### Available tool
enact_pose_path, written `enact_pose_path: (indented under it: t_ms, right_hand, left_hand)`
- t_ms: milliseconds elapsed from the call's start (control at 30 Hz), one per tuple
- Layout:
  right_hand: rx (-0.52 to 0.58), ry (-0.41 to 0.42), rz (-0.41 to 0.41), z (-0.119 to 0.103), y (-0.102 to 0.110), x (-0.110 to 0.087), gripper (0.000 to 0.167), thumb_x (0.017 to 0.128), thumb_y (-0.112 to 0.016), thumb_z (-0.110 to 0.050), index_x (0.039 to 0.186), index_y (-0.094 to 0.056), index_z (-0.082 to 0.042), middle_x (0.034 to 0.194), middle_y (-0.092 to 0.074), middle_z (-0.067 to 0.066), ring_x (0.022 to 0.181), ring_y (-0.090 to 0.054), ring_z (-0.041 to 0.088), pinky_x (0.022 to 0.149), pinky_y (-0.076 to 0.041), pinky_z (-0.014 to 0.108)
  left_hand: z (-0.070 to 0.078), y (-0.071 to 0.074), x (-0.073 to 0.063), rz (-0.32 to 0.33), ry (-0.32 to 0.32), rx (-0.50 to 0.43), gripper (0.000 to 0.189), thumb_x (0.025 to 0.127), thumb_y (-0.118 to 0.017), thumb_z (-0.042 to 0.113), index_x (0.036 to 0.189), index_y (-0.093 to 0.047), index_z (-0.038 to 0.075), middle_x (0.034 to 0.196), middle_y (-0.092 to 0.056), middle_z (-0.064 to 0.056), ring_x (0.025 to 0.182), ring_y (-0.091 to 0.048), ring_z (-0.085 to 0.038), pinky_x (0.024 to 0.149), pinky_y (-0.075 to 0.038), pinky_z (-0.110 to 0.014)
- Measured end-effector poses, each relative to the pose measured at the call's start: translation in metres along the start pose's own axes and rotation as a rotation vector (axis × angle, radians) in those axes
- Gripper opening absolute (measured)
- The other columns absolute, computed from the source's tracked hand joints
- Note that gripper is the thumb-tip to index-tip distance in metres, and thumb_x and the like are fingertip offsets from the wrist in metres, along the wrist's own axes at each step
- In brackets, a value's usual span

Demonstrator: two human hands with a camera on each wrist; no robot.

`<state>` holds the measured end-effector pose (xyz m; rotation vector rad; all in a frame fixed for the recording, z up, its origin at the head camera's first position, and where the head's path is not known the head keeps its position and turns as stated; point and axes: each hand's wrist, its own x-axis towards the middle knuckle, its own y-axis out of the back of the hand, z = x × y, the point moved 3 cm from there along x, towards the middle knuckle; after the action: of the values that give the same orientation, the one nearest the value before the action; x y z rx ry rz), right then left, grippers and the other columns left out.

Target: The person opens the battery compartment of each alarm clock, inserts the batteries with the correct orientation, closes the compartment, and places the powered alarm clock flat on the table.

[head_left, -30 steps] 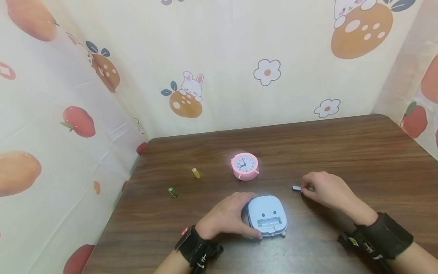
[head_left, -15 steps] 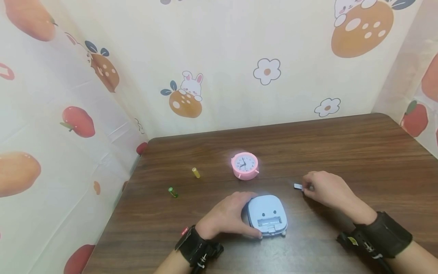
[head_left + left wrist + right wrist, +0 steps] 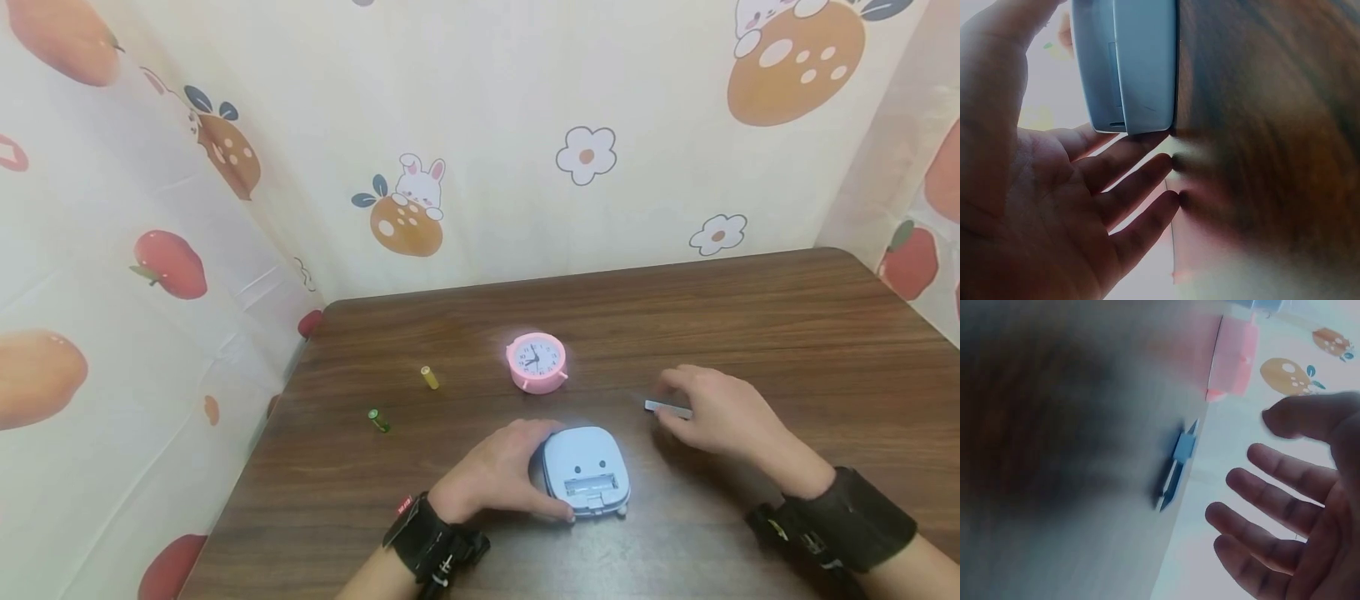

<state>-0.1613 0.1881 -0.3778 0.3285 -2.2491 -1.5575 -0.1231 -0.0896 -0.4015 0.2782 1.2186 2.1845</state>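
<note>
A light blue rounded-square device (image 3: 585, 450) lies on the table with its battery compartment uncovered; two dark dots sit above the slot. My left hand (image 3: 491, 471) grips its left side, thumb at the near edge and fingers at the far edge. In the left wrist view, the device's side (image 3: 1147, 69) stands between thumb and fingertips. A small pale-blue battery cover (image 3: 663, 408) rests on the table to the right. Over it hovers my right hand (image 3: 720, 408), fingers spread; the right wrist view shows the cover (image 3: 1184, 449) apart from the fingertips.
A pink alarm clock (image 3: 537, 364) stands behind the blue device. Two small batteries lie at the left, a yellow one (image 3: 430, 378) and a green one (image 3: 379, 421). A patterned curtain (image 3: 495, 217) hangs beyond the brown table (image 3: 750, 308).
My right hand has let go of the battery cover and spread its fingers, drawing slightly back. The cover now lies on the table. The left hand and the blue device have stayed put.
</note>
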Motion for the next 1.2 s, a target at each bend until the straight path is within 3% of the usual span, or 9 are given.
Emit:
enact_pose_path:
  t_ms: [367,533,700,1000,1200]
  right_hand:
    - [0.101,0.165,0.001,-0.028,-0.005,-0.009,0.065,0.073,-0.079,-0.032,0.131,-0.054,-0.016,0.124,-0.062,0.001,0.11,-0.061,0.02,0.083,-0.054,0.045]
    - [0.161,0.21,-0.07,-0.037,-0.009,-0.013,0.085,0.068,-0.081,-0.052,0.138,-0.048,-0.018,0.134,-0.056,-0.003,0.122,-0.054,0.021,0.094,-0.049,0.049]
    - [0.146,0.247,-0.127,-0.045,-0.016,-0.017,0.099,0.059,-0.075,-0.073,0.137,-0.049,-0.019,0.132,-0.057,-0.006,0.121,-0.053,0.019,0.094,-0.049,0.048]
    - [0.12,0.304,-0.119,-0.052,-0.021,-0.02,0.099,0.056,-0.08,-0.069,0.135,-0.051,-0.016,0.127,-0.058,-0.009,0.115,-0.053,0.014,0.093,-0.048,0.045]
    - [0.107,0.325,-0.097,-0.054,-0.023,-0.02,0.096,0.056,-0.081,-0.067,0.132,-0.053,-0.017,0.125,-0.06,-0.011,0.112,-0.053,0.011,0.091,-0.049,0.042]
  left_hand:
    - [0.0,0.001,0.0,0.0,-0.006,-0.007,0.09,0.063,-0.076,0.069,0.139,-0.041,0.034,0.131,-0.053,0.017,0.112,-0.048,-0.003,0.096,-0.045,-0.031]
    - [0.001,0.001,0.0,0.001,-0.006,-0.012,0.09,0.063,-0.076,0.068,0.138,-0.041,0.034,0.129,-0.053,0.017,0.111,-0.048,-0.003,0.094,-0.045,-0.03]
    - [0.002,0.001,-0.001,0.003,-0.011,-0.007,0.09,0.063,-0.076,0.069,0.139,-0.041,0.034,0.129,-0.053,0.017,0.111,-0.048,-0.003,0.094,-0.045,-0.029]
    - [0.003,0.001,-0.001,0.023,-0.03,-0.015,0.093,0.063,-0.077,0.067,0.14,-0.039,0.033,0.127,-0.053,0.017,0.11,-0.049,-0.002,0.091,-0.046,-0.027]
    - [0.004,0.005,-0.004,0.047,-0.033,-0.112,0.086,0.069,-0.074,0.063,0.14,-0.04,0.029,0.129,-0.052,0.015,0.11,-0.049,-0.003,0.09,-0.047,-0.025]
